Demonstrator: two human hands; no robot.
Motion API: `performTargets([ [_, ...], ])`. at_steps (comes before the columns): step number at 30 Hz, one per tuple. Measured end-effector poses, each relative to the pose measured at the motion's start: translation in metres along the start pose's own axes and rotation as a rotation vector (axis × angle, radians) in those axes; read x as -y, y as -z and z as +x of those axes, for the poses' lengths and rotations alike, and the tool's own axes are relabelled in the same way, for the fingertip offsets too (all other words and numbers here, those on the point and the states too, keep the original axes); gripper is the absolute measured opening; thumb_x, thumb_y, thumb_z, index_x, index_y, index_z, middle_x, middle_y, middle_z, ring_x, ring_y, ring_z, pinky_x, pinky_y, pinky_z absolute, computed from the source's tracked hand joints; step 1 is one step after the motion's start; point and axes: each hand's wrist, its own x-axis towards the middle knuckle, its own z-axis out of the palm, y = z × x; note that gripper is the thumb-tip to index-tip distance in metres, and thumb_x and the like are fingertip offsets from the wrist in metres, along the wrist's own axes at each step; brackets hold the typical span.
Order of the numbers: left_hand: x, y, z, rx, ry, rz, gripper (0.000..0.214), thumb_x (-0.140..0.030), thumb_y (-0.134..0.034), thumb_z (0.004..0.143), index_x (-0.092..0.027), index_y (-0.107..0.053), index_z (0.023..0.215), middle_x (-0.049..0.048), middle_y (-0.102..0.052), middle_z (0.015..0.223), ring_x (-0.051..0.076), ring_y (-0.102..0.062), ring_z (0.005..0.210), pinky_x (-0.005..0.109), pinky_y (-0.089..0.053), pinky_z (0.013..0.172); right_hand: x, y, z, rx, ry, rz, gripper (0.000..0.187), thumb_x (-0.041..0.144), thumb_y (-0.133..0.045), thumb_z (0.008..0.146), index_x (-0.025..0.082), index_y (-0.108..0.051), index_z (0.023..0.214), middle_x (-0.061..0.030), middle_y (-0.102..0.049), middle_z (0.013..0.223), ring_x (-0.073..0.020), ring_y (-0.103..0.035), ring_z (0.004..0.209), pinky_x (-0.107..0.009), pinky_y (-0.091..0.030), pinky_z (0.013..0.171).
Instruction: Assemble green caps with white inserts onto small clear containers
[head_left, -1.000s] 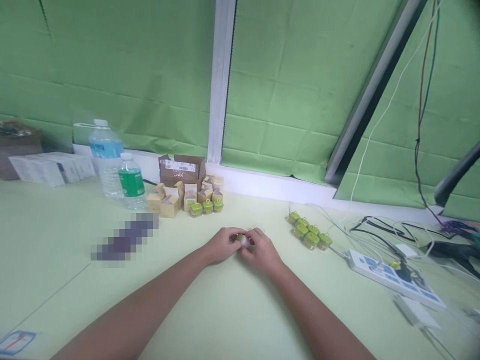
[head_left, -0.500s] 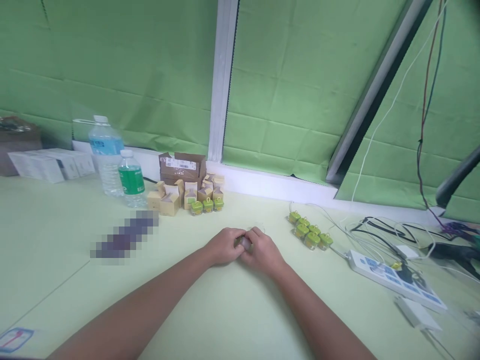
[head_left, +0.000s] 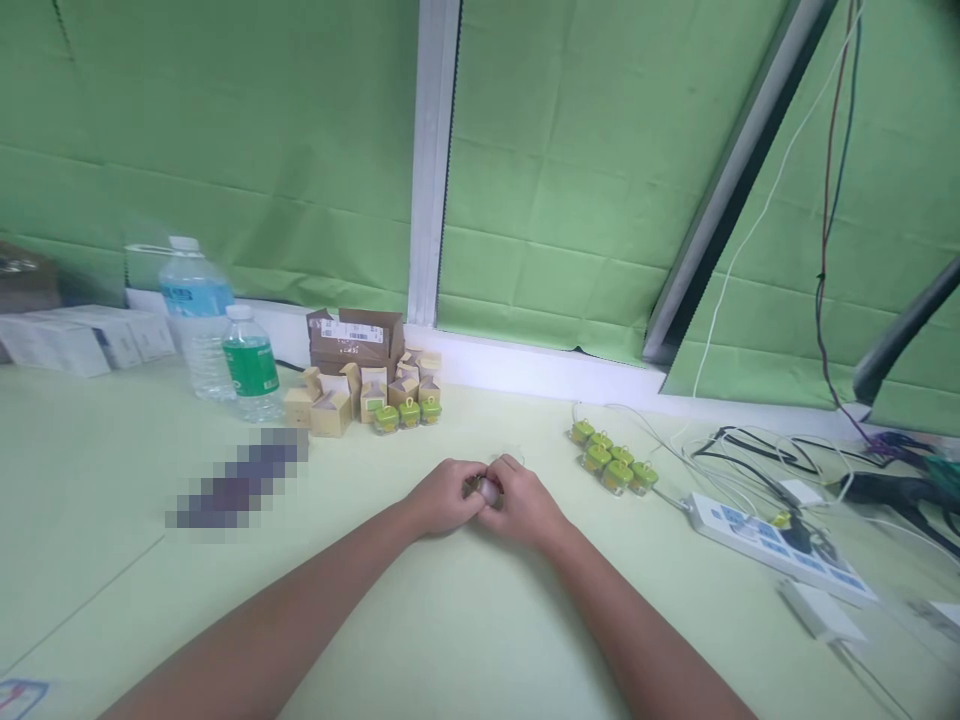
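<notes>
Both hands meet over the middle of the table. My left hand [head_left: 445, 498] is closed, its thumb and fingers pinching a small pale, rounded piece [head_left: 488, 491]. From the other side my right hand [head_left: 526, 506] grips the same piece, with curled fingers that nearly touch the left ones. Most of the piece is hidden, so its kind cannot be made out. Just beyond the fingers lies something thin and clear [head_left: 513, 453], too faint to name. Several small clear containers with green lids [head_left: 618, 474] stand to the right of my hands.
Opened small cartons [head_left: 332, 412] and a brown box [head_left: 356, 340] stand at the back, with three green-lidded containers [head_left: 409, 413] before them. Left are two water bottles [head_left: 252, 368] and white boxes [head_left: 67, 342]. A power strip [head_left: 776, 548] and tangled cables lie right.
The view has shifted slightly, so the surroundings sit a little further left. Both hands stay together on the small piece, and a bit more of it shows between the fingers.
</notes>
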Motion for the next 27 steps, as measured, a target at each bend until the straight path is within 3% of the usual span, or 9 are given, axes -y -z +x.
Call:
performTargets([
  [27, -0.0027, 0.0007, 0.0022, 0.026, 0.010, -0.073, 0.034, -0.012, -0.046, 0.073, -0.019, -0.070, 0.096, 0.0011, -0.073, 0.090, 0.018, -0.063, 0.080, 0.026, -0.047, 0.074, -0.0091, -0.0091, 0.0011, -0.093, 0.010, -0.021, 0.019, 0.026, -0.060, 0.070, 0.021, -0.049, 0.085, -0.0012, -0.054, 0.082, -0.0155, -0.050, 0.070, -0.026, -0.038, 0.063],
])
